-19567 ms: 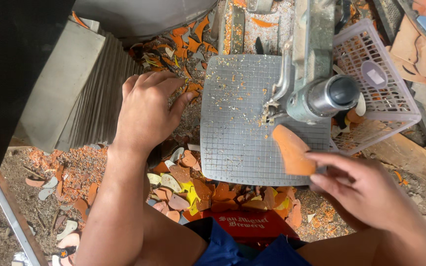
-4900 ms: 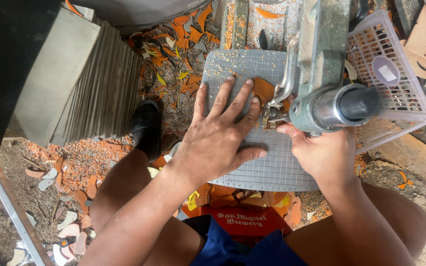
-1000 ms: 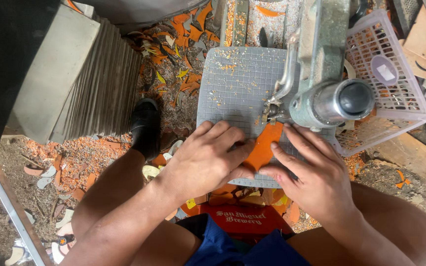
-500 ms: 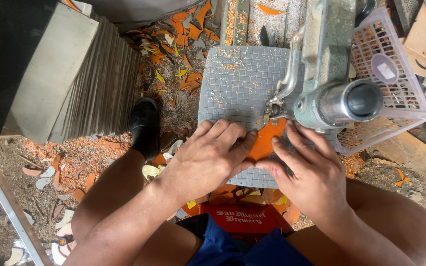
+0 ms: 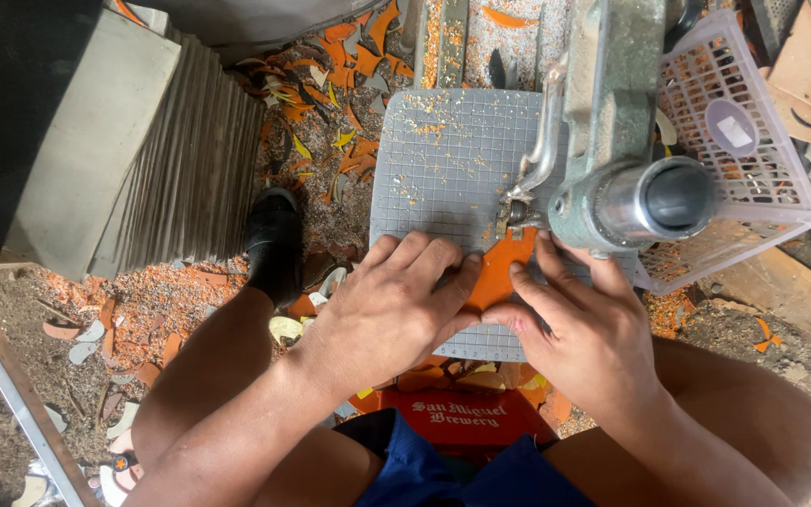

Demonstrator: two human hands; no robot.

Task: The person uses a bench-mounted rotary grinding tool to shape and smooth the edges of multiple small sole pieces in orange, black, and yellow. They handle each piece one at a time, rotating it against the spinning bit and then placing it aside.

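A gridded grey saw table fills the middle, the saw head at two o'clock – scraps litter the ground around. Left hand and right hand press flat, fingers spread, on an orange tile piece between them – its long axis points to twelve, toward the blade.

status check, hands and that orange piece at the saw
Left hand and right hand flat on orange piece. Piece on grid table, at blade. Nothing in the way.
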